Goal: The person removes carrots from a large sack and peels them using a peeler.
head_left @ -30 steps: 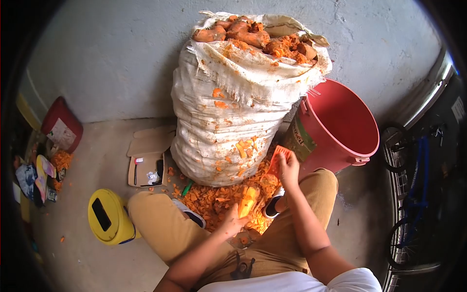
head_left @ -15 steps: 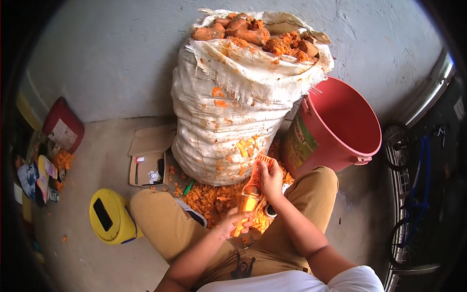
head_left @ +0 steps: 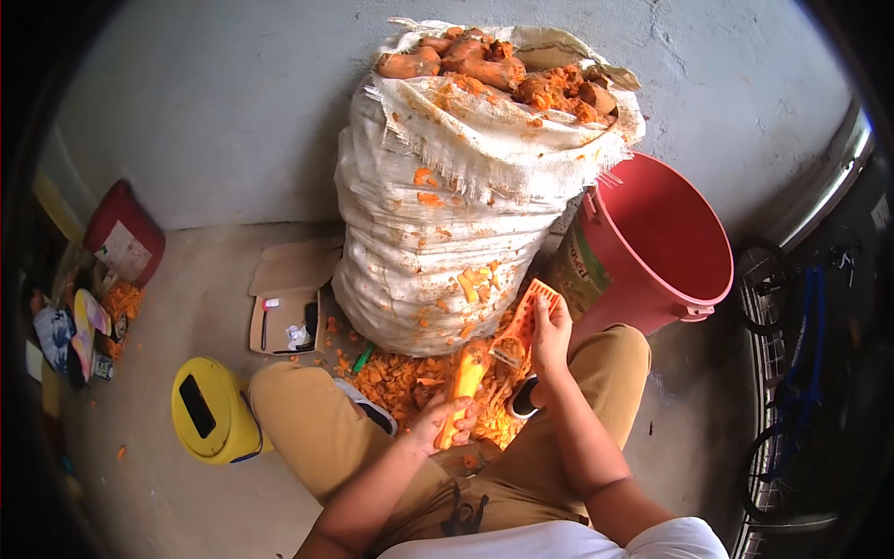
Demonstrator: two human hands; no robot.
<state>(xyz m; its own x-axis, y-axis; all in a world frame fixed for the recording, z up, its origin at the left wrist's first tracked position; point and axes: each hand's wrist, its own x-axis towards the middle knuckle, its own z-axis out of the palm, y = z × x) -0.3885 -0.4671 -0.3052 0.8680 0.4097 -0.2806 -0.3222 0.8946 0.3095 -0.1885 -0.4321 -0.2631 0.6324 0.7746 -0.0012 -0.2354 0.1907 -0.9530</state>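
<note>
My left hand [head_left: 440,421] is closed around the lower end of a long orange root vegetable [head_left: 466,380]. Most of its length shows bright peeled flesh, while the upper tip is darker and rough. In my right hand [head_left: 551,334] is an orange peeler [head_left: 538,303] with a wide perforated handle. Its blade end points down and left, beside the root's upper part and apart from it. Beneath both hands, orange peelings [head_left: 400,377] cover the floor between my legs.
A tall white woven sack [head_left: 419,224], filled with brownish-orange roots [head_left: 484,65], stands ahead. To its right is a red bucket [head_left: 643,279]. At left are an open cardboard box [head_left: 279,321] and a yellow bucket [head_left: 237,419] with a phone [head_left: 196,405] on its lid. A blue bicycle [head_left: 808,345] stands far right.
My right hand has moved the peeler up and right, off the root vegetable. My left hand keeps its hold, and the root now stands more upright.
</note>
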